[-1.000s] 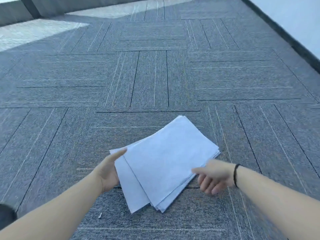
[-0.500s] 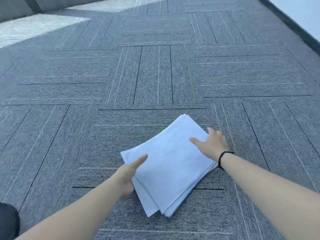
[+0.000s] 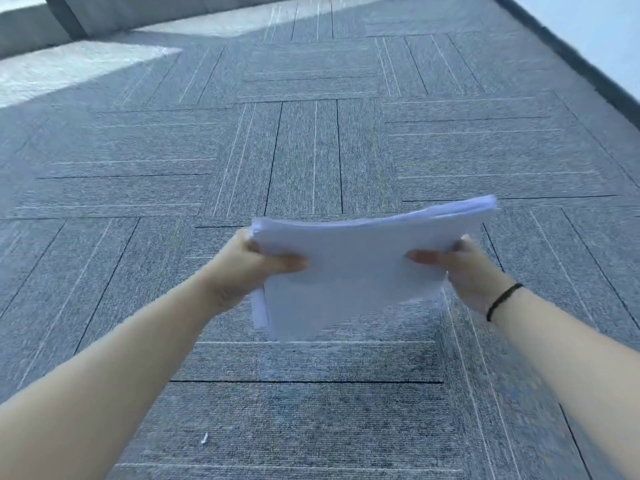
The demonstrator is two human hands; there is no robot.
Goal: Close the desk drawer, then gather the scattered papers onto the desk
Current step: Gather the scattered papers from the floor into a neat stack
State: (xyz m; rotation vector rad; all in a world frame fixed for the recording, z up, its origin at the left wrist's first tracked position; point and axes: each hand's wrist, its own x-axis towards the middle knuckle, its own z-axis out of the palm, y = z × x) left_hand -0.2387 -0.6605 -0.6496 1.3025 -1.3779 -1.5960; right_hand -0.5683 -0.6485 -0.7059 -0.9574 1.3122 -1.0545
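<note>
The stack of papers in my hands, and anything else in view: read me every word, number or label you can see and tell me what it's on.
None can be read. The top sheet of the paper stack, held by the left hand and right hand, looks blank and motion-blurred. The carpet bears only line patterns, no text.

Both bare forearms were extended forward from the near corners and converged toward the middle. The left hand (image 3: 252, 268) was clamped on the left edge of the paper stack (image 3: 360, 271), thumb laid on top. The right hand (image 3: 467, 271) was clamped on the right edge likewise. A black band (image 3: 502, 301) was worn on the right wrist.
</note>
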